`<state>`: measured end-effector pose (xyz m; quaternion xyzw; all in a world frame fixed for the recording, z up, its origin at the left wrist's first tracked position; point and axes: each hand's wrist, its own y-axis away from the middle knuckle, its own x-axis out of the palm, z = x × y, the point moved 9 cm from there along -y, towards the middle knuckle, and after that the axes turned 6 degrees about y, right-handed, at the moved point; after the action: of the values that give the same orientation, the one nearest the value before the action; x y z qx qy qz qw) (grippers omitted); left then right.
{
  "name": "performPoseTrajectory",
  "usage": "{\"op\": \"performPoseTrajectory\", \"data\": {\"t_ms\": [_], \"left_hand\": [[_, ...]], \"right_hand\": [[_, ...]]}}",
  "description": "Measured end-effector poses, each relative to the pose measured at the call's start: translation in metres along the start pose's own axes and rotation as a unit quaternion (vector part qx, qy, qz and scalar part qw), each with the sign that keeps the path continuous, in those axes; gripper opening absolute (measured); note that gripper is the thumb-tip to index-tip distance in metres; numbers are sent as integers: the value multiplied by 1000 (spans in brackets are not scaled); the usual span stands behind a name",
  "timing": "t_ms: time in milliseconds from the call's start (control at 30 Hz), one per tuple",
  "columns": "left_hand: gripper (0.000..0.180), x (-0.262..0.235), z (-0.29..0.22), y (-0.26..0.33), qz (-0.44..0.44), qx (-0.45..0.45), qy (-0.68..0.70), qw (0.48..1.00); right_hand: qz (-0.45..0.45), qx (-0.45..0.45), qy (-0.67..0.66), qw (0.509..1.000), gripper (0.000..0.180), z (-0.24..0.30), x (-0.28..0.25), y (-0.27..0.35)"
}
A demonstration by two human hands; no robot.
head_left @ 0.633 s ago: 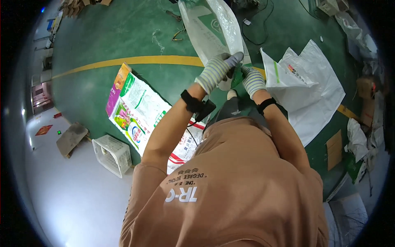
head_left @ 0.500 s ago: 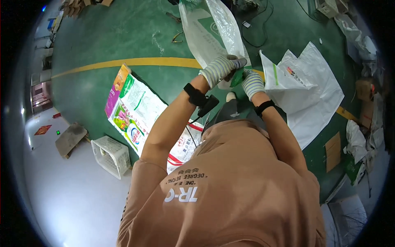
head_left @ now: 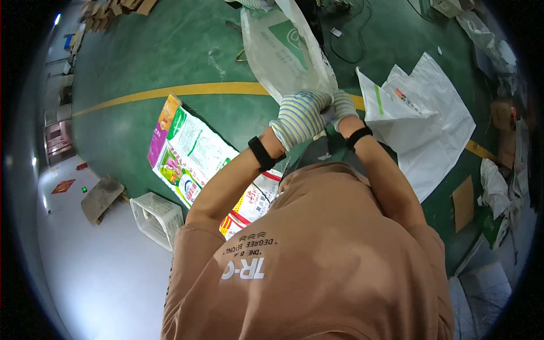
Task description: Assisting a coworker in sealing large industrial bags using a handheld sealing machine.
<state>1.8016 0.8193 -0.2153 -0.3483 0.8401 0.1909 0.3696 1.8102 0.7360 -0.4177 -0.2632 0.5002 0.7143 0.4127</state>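
Observation:
A long whitish, half see-through plastic sack (head_left: 277,68) with a green printed patch stretches away from me. Its near end is bunched in my hands. My left hand (head_left: 303,116), in a striped knit glove, is closed on that end with its back turned up. Close beside it, my right hand (head_left: 343,106), gloved alike, is also closed on the sack edge; its fingertips are hidden. At the far end, another person's gloved hand (head_left: 256,4) is at the sack's edge.
Colourful printed sacks (head_left: 198,144) lie on the green floor to my left, near a white plastic basket (head_left: 158,218). A large white sack (head_left: 419,130) is spread at my right, with cardboard (head_left: 463,203) beyond it. A dark cable (head_left: 362,45) curls ahead.
My left hand has rolled over, back upward, and come slightly nearer. The green corner between my hands is now hidden. Another person's gloved hand has come into view at the far end.

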Motion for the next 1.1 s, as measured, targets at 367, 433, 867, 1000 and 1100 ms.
{"op": "performPoseTrajectory", "data": {"t_ms": [367, 433, 867, 1000, 1100], "left_hand": [[59, 32, 81, -42, 44, -307, 427, 849], [59, 40, 76, -46, 62, -304, 448, 839], [43, 83, 95, -46, 16, -387, 552, 738], [41, 59, 85, -51, 20, -334, 580, 742], [36, 35, 67, -48, 9, -298, 523, 798]], "right_hand": [[-51, 34, 47, 997, 24, -2, 10, 33], [-51, 60, 40, 996, 24, -11, 9, 38], [-73, 62, 46, 994, 20, 1, -21, 48], [-41, 59, 76, 995, 22, 5, -25, 41], [-47, 75, 69, 994, 23, 2, -31, 32]]}}
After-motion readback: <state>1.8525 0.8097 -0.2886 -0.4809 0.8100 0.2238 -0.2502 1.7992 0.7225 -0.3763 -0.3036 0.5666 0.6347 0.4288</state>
